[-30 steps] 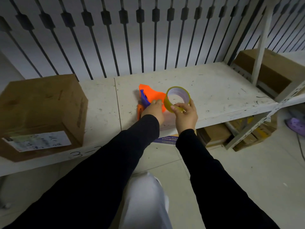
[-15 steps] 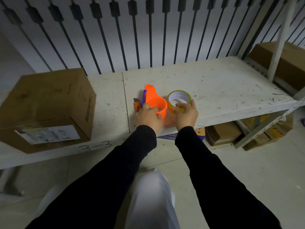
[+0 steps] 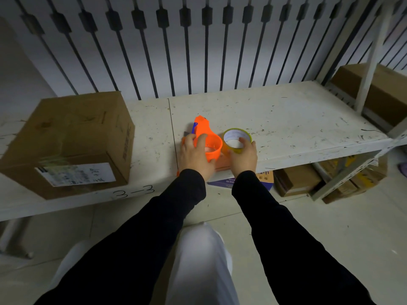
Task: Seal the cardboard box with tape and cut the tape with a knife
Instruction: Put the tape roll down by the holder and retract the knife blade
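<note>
A closed cardboard box (image 3: 72, 137) with a white label stands on the white shelf (image 3: 297, 128) at the left. Near the shelf's front edge lies an orange tape dispenser (image 3: 204, 133) with a blue part. My left hand (image 3: 195, 154) grips its round orange hub. Right beside it a yellowish roll of tape (image 3: 236, 137) rests flat on the shelf, and my right hand (image 3: 243, 154) holds it with fingers over its rim. A small grey piece shows just left of the dispenser; I cannot tell whether it is the knife.
A black barred railing (image 3: 187, 51) runs behind the shelf. Another cardboard box (image 3: 383, 91) sits on a rack at the far right behind a white upright post (image 3: 372, 51). More boxes (image 3: 297, 179) lie on the floor under the shelf. "3-3" is written on the shelf's front edge.
The tape roll was held up tilted above the shelf; now it lies flat beside the dispenser. My left hand has shifted onto the dispenser's hub. The camera has moved back a little.
</note>
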{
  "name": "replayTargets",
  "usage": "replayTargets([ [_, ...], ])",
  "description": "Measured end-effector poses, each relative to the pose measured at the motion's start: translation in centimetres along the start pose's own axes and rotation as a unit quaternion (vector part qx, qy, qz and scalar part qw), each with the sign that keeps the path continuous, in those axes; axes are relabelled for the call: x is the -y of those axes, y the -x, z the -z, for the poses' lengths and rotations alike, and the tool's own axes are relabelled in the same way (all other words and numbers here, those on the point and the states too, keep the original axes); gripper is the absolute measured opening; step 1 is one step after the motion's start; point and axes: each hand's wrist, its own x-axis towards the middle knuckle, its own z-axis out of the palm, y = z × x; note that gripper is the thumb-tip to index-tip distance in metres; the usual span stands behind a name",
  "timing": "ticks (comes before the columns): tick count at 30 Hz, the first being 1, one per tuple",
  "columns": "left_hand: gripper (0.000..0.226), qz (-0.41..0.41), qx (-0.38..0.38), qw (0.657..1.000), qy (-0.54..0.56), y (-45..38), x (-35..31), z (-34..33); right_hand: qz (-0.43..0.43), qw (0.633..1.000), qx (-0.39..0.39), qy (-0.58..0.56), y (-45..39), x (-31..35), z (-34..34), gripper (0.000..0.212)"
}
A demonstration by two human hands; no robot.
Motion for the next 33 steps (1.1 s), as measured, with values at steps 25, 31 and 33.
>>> replayTargets([
  [25, 0.029, 0.261, 0.033, 0.927, 0.267, 1.9, 3.4, 3.8, 0.148, 0.974, -0.018, -0.169, 7.6, 7.6, -0.8, 0.029],
  [31, 0.023, 0.145, -0.049, 0.900, 0.407, 4.1, 2.9, 6.5, 0.049, 0.970, 0.132, -0.197, 9.6, 10.1, -3.1, 0.046],
  [33, 0.025, 0.128, -0.053, 0.893, 0.427, 4.7, 2.6, 7.0, 0.000, 0.948, 0.201, -0.248, 10.0, 10.6, -3.4, 0.036],
])
